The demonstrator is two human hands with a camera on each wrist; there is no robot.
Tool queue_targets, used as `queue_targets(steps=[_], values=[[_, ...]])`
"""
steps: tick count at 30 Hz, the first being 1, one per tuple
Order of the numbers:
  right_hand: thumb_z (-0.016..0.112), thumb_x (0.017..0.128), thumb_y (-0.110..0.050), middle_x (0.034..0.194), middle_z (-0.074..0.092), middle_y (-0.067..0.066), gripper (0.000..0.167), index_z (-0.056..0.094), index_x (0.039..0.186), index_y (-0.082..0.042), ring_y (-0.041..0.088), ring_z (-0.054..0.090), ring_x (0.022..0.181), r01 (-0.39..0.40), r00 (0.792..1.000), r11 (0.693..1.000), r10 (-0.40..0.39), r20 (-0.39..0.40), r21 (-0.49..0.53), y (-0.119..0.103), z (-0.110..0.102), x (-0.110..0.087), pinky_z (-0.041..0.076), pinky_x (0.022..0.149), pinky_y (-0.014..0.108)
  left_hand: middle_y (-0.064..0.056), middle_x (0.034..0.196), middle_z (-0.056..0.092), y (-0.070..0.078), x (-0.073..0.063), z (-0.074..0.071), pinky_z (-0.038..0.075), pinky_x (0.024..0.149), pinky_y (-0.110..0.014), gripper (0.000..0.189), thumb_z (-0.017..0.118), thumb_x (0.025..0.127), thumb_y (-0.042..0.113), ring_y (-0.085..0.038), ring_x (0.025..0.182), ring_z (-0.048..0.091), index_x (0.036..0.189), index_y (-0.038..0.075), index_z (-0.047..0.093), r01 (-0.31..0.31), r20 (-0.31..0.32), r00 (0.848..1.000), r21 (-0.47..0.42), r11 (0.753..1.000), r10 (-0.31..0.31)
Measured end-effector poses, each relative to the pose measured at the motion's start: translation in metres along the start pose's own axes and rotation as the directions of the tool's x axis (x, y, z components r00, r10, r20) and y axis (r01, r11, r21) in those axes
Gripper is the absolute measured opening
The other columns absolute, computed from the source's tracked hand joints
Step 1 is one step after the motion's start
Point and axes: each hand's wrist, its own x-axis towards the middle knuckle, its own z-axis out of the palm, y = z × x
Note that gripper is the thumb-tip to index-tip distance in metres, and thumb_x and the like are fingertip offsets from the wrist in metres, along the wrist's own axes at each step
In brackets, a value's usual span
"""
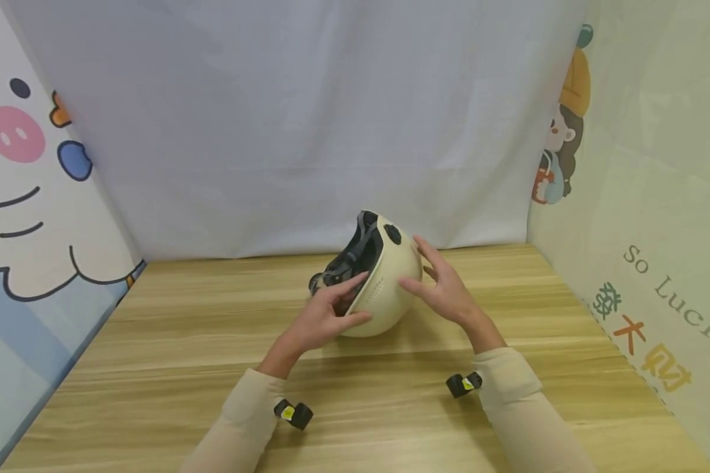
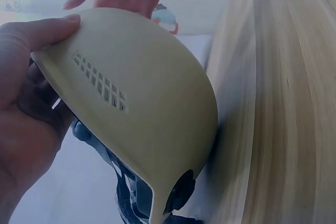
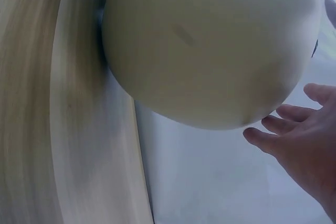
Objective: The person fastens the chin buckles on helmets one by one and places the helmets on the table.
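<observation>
A cream helmet (image 1: 393,282) lies tilted on the table, its open side facing left and showing black lining and dark straps (image 1: 355,253). A round black fitting (image 1: 393,234) sits on its upper side, and a grid of vent slots (image 2: 102,82) shows in the left wrist view. My left hand (image 1: 322,318) grips the helmet's near rim, thumb on the outer shell and fingers inside the opening. My right hand (image 1: 446,289) is at the shell's right side with fingers spread; in the right wrist view its fingertips (image 3: 270,124) are at the shell's edge.
The wooden table (image 1: 213,368) runs back to a pale cloth (image 1: 272,131). Printed panels stand at the left (image 1: 29,197) and right (image 1: 645,230). A small black camera is strapped to each sleeve.
</observation>
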Motion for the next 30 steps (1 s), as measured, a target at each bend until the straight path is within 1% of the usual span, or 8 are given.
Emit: queue_targets(steps=[1, 7, 12, 18, 24, 27, 28, 30], values=[[0.071, 0.092, -0.028, 0.163, 0.025, 0.01, 0.083, 0.026, 0.159, -0.009, 0.03, 0.024, 0.148, 0.006, 1.0, 1.0, -0.006, -0.005, -0.009, -0.001, 0.0, 0.0, 0.032, 0.112, 0.055, -0.022, 0.133, 0.06, 0.0, 0.0, 0.001, 0.054, 0.081, -0.026, 0.068, 0.073, 0.09, 0.002, -0.02, 0.108, 0.065, 0.15, -0.002, 0.04, -0.008, 0.006, 1.0, -0.001, 1.0, 0.008], [0.07, 0.092, -0.034, 0.163, 0.023, 0.011, 0.086, 0.023, 0.159, -0.007, 0.033, 0.022, 0.148, 0.022, 1.0, 1.0, -0.022, -0.011, -0.012, -0.003, -0.002, 0.0, 0.031, 0.113, 0.055, -0.017, 0.131, 0.063, 0.0, 0.0, 0.005, 0.052, 0.078, -0.025, 0.065, 0.074, 0.09, 0.003, -0.015, 0.098, 0.063, 0.148, 0.002, 0.046, -0.043, -0.005, 0.999, 0.06, 0.997, 0.043], [0.071, 0.091, -0.038, 0.164, 0.023, 0.009, 0.087, 0.024, 0.16, -0.012, 0.03, 0.022, 0.148, 0.009, 1.0, 1.0, -0.009, -0.01, -0.024, -0.005, -0.002, 0.0, 0.033, 0.11, 0.059, -0.016, 0.134, 0.061, 0.002, 0.0, 0.007, 0.051, 0.077, -0.025, 0.063, 0.076, 0.089, 0.004, -0.013, 0.093, 0.061, 0.146, 0.003, 0.05, -0.059, -0.016, 0.998, 0.088, 0.994, 0.06], [0.074, 0.089, -0.043, 0.163, 0.025, 0.006, 0.089, 0.026, 0.159, -0.016, 0.03, 0.024, 0.147, 0.008, 1.0, 0.999, -0.009, -0.02, -0.041, -0.005, -0.001, 0.0, 0.033, 0.107, 0.065, -0.018, 0.13, 0.063, 0.002, 0.003, 0.008, 0.055, 0.079, -0.028, 0.06, 0.076, 0.088, 0.001, -0.018, 0.101, 0.066, 0.143, 0.001, 0.053, -0.077, -0.033, 0.996, 0.068, 0.995, 0.079], [0.075, 0.09, -0.036, 0.163, 0.025, 0.008, 0.087, 0.027, 0.159, -0.014, 0.032, 0.024, 0.147, 0.01, 1.0, 0.999, -0.011, -0.027, -0.043, -0.005, 0.0, -0.001, 0.032, 0.106, 0.067, -0.015, 0.123, 0.067, 0.001, 0.001, 0.005, 0.056, 0.08, -0.032, 0.055, 0.072, 0.091, 0.002, -0.023, 0.103, 0.069, 0.143, 0.003, 0.054, -0.065, -0.053, 0.996, 0.031, 0.997, 0.067], [0.075, 0.09, -0.034, 0.163, 0.026, 0.008, 0.086, 0.028, 0.159, -0.014, 0.032, 0.025, 0.147, 0.004, 1.0, 0.999, -0.005, -0.03, -0.043, -0.004, 0.001, -0.001, 0.032, 0.107, 0.066, -0.017, 0.121, 0.068, -0.002, 0.0, 0.0, 0.055, 0.081, -0.03, 0.047, 0.067, 0.094, 0.002, -0.027, 0.104, 0.069, 0.14, 0.0, 0.055, -0.063, -0.137, 0.989, -0.01, 0.998, 0.061], [0.075, 0.09, -0.033, 0.162, 0.027, 0.008, 0.085, 0.028, 0.159, -0.014, 0.032, 0.025, 0.147, 0.003, 1.0, 0.999, -0.004, -0.031, -0.043, -0.004, 0.001, 0.0, 0.032, 0.107, 0.065, -0.017, 0.12, 0.069, -0.005, 0.0, -0.003, 0.055, 0.082, -0.029, 0.045, 0.066, 0.095, 0.002, -0.028, 0.105, 0.068, 0.138, -0.002, 0.056, -0.061, -0.191, 0.98, -0.018, 0.998, 0.057], [0.076, 0.09, -0.03, 0.162, 0.027, 0.008, 0.085, 0.029, 0.159, -0.014, 0.031, 0.025, 0.147, -0.002, 1.0, 0.999, 0.001, -0.031, -0.037, -0.004, 0.001, 0.0, 0.032, 0.107, 0.065, -0.018, 0.12, 0.069, -0.011, 0.0, -0.008, 0.053, 0.086, -0.028, 0.039, 0.065, 0.096, 0.003, -0.031, 0.108, 0.067, 0.133, -0.005, 0.058, -0.058, -0.32, 0.946, -0.027, 0.998, 0.047]])
